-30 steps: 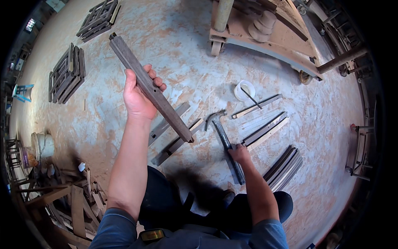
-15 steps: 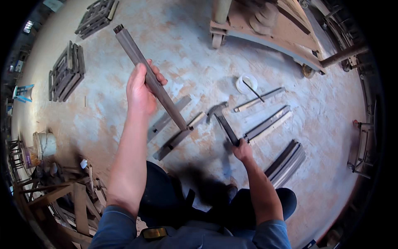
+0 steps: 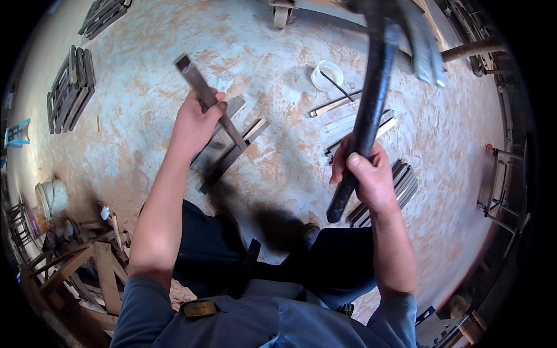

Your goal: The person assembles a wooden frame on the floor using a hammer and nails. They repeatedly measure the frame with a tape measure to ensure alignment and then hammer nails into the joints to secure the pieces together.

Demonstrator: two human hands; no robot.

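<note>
My left hand (image 3: 198,123) is closed round a dark wooden bar (image 3: 200,86), which slants with its upper end toward the far left. The bar's lower end meets a second dark wooden piece (image 3: 223,164) on the floor; whether the two are joined I cannot tell. Raised high on the right, a claw hammer (image 3: 371,98) has its black handle in my right hand (image 3: 371,174). The hammer's metal head is at the top of the view, large and slightly blurred. Beside the second piece lies another grey wooden bar (image 3: 232,110), partly hidden by my left hand.
A white tub (image 3: 335,68) with a thin dark stick stands beyond several wooden strips (image 3: 406,182) at the right. Stacked wooden frames (image 3: 72,90) lie at the far left. Scrap wood (image 3: 107,272) piles up near left. A wheeled stand (image 3: 281,14) is at the back.
My right hand has lifted the hammer from low near the floor to high up on the right. The bar in my left hand stands more upright toward me. The whole view has shifted slightly.
</note>
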